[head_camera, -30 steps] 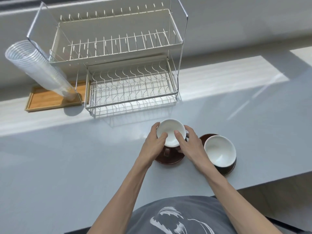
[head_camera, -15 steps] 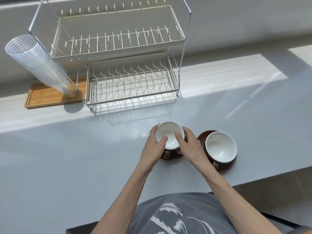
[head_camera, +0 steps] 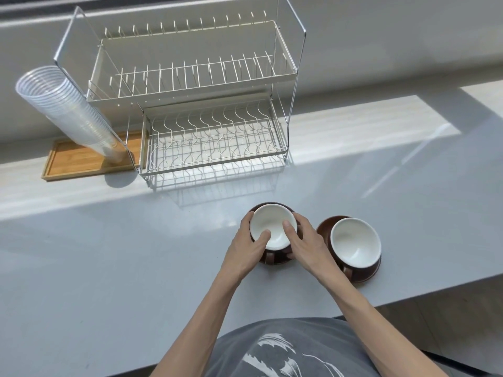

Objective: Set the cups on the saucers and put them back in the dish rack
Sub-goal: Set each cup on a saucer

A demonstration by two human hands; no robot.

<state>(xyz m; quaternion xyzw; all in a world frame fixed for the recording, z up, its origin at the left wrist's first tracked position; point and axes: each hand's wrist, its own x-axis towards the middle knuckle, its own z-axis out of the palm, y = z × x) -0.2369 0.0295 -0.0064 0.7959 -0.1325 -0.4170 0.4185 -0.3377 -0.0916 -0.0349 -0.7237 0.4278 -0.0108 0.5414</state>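
Note:
A brown cup with a white inside (head_camera: 273, 224) is held between my left hand (head_camera: 249, 247) and my right hand (head_camera: 304, 246), each thumb hooked over the rim. Under it is a brown saucer (head_camera: 275, 260), mostly hidden by my fingers; whether I grip the saucer too I cannot tell. To the right stands a second brown cup (head_camera: 355, 242) on its own brown saucer (head_camera: 325, 227), untouched. The two-tier wire dish rack (head_camera: 212, 148) stands empty behind the cups.
A stack of clear plastic cups (head_camera: 70, 110) leans on a wooden tray (head_camera: 76, 161) left of the rack. The grey counter's front edge (head_camera: 408, 297) runs close behind the right-hand cup. A wall rises behind the rack.
The cup in my hands has come down closer over its saucer and both sit slightly farther from me. The view has shifted a little toward the rack.

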